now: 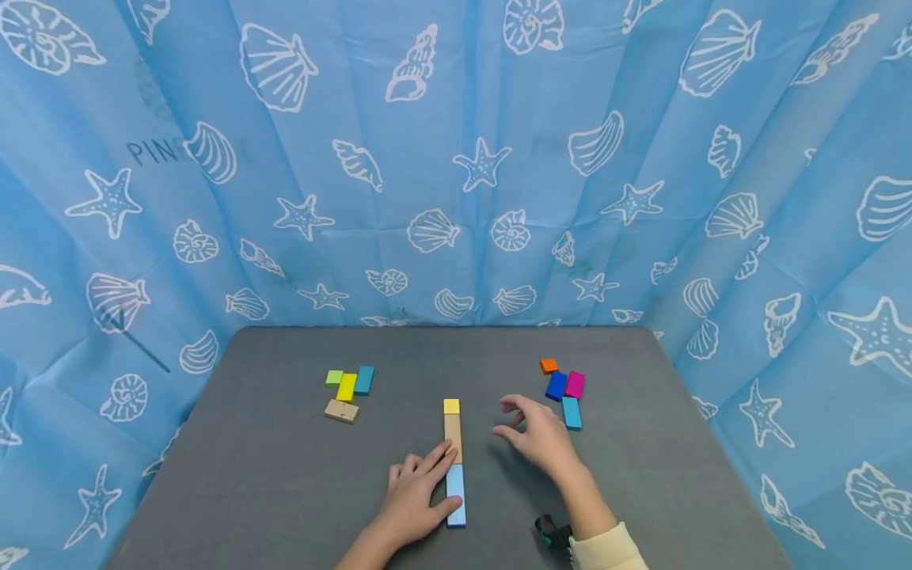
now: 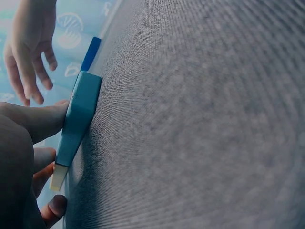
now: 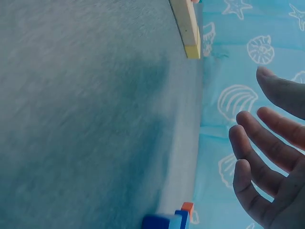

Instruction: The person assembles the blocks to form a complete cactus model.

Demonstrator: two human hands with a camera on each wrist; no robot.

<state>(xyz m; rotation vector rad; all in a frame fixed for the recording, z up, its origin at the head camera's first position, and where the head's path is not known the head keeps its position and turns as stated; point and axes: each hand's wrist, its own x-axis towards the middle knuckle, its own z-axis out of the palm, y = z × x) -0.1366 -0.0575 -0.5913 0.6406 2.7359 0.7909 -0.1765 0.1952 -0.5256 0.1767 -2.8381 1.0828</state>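
Note:
A straight row of flat blocks lies in the middle of the table, pointing away from me. It consists of a light blue block (image 1: 456, 479) nearest, a plain wood block (image 1: 453, 427) beyond it and a small yellow block (image 1: 451, 406) at the far end. My left hand (image 1: 412, 500) rests along the row's left side, thumb on the light blue block and outstretched fingertips on the wood block. In the left wrist view the thumb (image 2: 47, 121) touches the block's side. My right hand (image 1: 545, 439) hovers right of the row, fingers spread and slightly bent, holding nothing.
Back left lie a green block (image 1: 334, 378), a bright yellow one (image 1: 346, 387), a blue one (image 1: 364, 380) and a wood one (image 1: 341, 411). Back right are orange (image 1: 549, 366), dark blue (image 1: 556, 385), magenta (image 1: 575, 385) and light blue (image 1: 571, 413) blocks. A shell-printed curtain (image 1: 427, 198) hangs behind the table.

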